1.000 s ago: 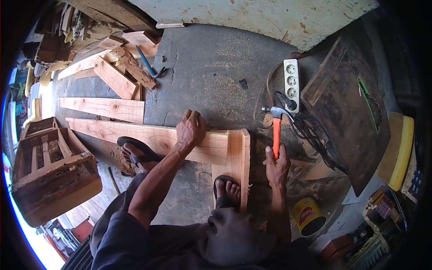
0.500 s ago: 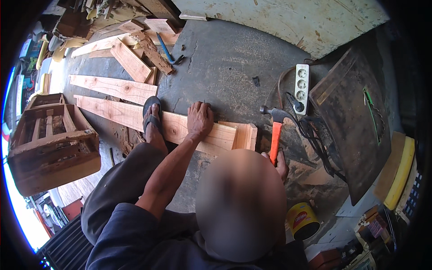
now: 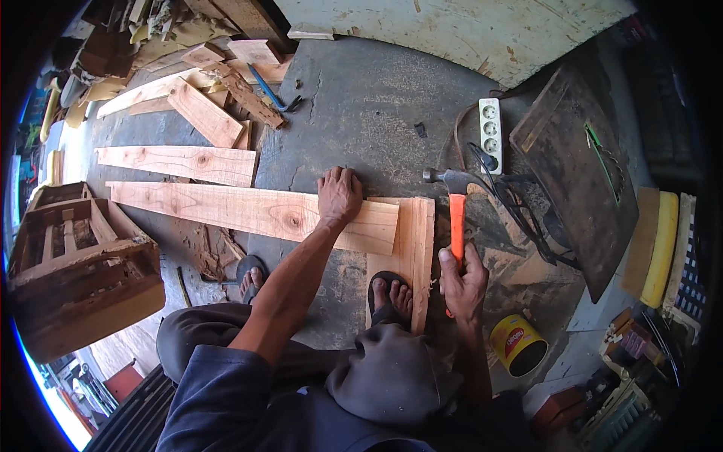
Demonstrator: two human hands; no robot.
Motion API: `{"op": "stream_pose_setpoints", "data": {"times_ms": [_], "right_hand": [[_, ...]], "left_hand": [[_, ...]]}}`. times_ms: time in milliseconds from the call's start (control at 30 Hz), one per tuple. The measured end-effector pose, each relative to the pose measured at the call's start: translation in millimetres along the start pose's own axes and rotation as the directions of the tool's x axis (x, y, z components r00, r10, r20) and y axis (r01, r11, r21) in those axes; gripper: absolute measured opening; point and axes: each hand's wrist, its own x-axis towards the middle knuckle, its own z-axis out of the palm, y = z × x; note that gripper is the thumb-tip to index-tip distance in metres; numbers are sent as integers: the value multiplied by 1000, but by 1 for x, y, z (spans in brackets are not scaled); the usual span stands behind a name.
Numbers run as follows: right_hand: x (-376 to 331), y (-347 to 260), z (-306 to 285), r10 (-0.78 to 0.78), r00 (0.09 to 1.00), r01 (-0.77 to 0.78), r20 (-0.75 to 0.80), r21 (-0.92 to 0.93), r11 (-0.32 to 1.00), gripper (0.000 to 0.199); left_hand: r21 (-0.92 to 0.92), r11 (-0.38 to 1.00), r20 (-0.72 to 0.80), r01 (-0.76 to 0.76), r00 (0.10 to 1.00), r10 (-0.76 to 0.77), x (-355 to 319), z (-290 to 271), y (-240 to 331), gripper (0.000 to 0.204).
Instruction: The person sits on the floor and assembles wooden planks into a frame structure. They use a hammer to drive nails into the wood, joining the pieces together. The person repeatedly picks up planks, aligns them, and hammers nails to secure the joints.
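My left hand is closed over the far edge of a long pale wooden plank, close to its right end. That end lies over a second wide board, which runs toward me. My right foot, in a black sandal, is on this lower board. My right hand is wrapped round the orange handle of a claw hammer. The metal head points up, away from me, just right of the board. Past the near edge of the long plank, my left foot stands on the floor.
Another plank and scrap wood with a blue pry bar lie far left. A wooden frame stands left. Rightward are a white power strip with cables, a dark panel and a yellow can.
My left foot has come off the long plank onto the floor nearer me. My right hand and right foot, mostly hidden before, now show. My left hand stays on the plank.
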Motion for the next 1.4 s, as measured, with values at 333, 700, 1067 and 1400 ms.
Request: {"op": "stream_pose_setpoints", "data": {"times_ms": [333,700,1067,1400], "right_hand": [[-100,-50,73,69,945,-94,-319,-65,993,27],[-205,-69,123,298,762,-229,-575,191,954,21],[-195,1,140,466,798,-325,-381,379,866,23],[-169,29,125,383,864,-277,-328,325,904,24]], "left_hand": [[-293,956,92,8,996,19,2,-14,3,21],[-809,573,337,132,902,269,-45,-42,14,15],[-763,600,193,-240,801,566,-69,-9,3,14],[-791,579,262,-199,745,614,-68,-11,9,30]]}}
